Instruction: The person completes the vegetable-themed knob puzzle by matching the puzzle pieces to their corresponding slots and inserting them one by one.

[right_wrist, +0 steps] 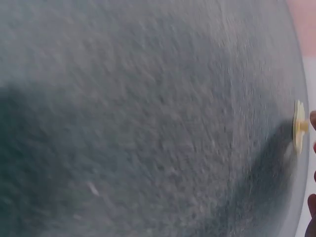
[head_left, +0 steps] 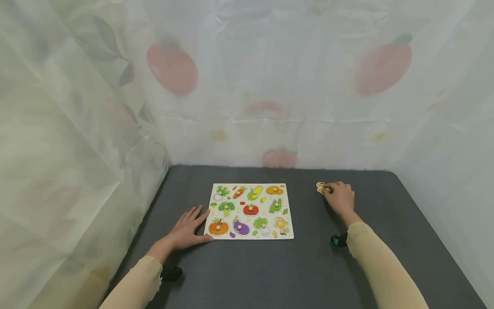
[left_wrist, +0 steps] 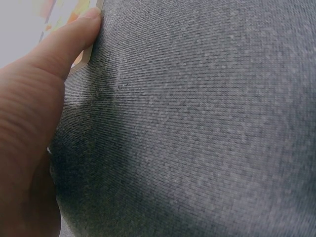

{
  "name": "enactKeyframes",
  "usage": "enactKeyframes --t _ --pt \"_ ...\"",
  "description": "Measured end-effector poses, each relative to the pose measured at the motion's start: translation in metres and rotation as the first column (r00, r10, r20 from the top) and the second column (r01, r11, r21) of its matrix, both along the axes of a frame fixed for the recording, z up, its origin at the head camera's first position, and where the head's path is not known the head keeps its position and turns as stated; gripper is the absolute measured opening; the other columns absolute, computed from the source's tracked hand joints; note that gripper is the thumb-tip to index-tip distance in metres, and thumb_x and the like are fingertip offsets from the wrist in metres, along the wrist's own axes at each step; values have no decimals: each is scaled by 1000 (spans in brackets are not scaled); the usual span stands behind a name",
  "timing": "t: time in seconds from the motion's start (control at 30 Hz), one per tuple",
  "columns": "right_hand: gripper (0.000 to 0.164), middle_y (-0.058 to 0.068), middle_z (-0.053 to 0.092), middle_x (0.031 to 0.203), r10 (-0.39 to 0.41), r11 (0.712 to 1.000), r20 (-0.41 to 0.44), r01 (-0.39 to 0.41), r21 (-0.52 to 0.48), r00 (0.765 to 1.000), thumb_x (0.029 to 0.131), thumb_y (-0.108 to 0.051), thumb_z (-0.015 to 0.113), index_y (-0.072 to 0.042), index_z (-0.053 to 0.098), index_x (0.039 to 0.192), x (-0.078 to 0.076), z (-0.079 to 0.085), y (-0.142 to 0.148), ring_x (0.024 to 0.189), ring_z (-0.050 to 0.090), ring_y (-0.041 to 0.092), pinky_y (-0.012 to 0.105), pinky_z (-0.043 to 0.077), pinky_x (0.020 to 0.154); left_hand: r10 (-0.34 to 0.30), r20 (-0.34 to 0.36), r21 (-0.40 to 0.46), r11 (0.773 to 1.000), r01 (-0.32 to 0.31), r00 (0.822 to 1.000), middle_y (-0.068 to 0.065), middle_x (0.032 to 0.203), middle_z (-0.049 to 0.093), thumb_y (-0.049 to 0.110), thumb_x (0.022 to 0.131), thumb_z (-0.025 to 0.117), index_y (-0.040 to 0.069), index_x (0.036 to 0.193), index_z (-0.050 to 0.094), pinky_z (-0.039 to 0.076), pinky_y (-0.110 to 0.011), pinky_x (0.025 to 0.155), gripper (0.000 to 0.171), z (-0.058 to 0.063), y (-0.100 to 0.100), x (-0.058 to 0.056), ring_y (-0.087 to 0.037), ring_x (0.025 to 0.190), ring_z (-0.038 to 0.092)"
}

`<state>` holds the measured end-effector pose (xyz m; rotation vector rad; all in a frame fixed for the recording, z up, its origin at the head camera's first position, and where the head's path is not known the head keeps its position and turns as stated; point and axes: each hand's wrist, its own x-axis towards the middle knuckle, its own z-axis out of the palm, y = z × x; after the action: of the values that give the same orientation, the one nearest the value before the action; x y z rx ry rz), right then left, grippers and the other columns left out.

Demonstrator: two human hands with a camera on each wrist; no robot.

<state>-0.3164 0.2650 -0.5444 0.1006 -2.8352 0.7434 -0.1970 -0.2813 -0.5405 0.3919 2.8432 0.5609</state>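
A pale vegetable peg-puzzle board (head_left: 247, 234) lies flat on the dark table, its pictures bearing small round knobs. My left hand (head_left: 188, 230) rests at the board's left side with its fingers spread; the thumb touches the near left corner. In the left wrist view that thumb (left_wrist: 64, 42) lies against the edge of the board (left_wrist: 84, 59). Off to the right of the board, my right hand (head_left: 341, 198) pinches a small yellowish knobbed puzzle piece (head_left: 320, 187). The right wrist view catches this piece (right_wrist: 298, 127) edge-on, knob upward, with fingertips (right_wrist: 313, 119) at its knob.
The dark grey table (head_left: 254, 274) reaches back to a whitish curtain (head_left: 278, 77) printed with fruit. More curtain (head_left: 58, 150) hangs along the left side. Black wrist devices (head_left: 172, 274) sit under both forearms, close to the tabletop.
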Motion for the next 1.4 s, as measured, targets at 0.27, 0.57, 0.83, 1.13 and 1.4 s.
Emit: enactKeyframes --t 0.27,0.57,0.83,1.13,1.4 --pt "33 29 55 130 -49 999 47 49 10 998 102 -25 62 -3 72 125 -8 2 4 116 43 50 63 35 91 -4 -17 -2 1000 4 1000 -20 168 17 74 84 68 15 163 29 8 -65 121 106 2 -1 0 -46 154 10" --pt "28 28 56 128 -54 998 62 52 44 997 103 -23 63 -3 74 119 -14 0 1 116 43 49 63 37 90 -8 -9 -6 1000 8 1000 -20 169 16 73 84 67 16 164 28 7 -65 121 106 0 -1 -1 -46 154 9" --pt "28 28 57 128 -56 997 61 52 65 997 103 -22 61 -3 74 119 -14 -2 3 117 43 50 64 37 92 -6 -9 -15 1000 6 1000 -19 169 16 73 84 67 16 164 28 8 -65 121 106 0 2 -1 -45 154 9" --pt "27 26 57 125 -35 998 52 32 59 998 101 -25 65 -2 75 112 -11 -3 4 122 40 51 65 33 96 -8 -26 13 1000 8 1000 -17 169 15 75 83 67 17 164 27 5 -64 121 107 -9 -1 -2 -43 154 8" --pt "32 27 57 121 -16 998 36 14 59 999 99 -30 68 1 75 104 -6 -2 5 118 41 49 65 34 97 -8 -43 18 1000 9 999 -16 170 14 80 80 64 20 165 26 4 -63 121 110 -17 -6 -4 -43 155 8"
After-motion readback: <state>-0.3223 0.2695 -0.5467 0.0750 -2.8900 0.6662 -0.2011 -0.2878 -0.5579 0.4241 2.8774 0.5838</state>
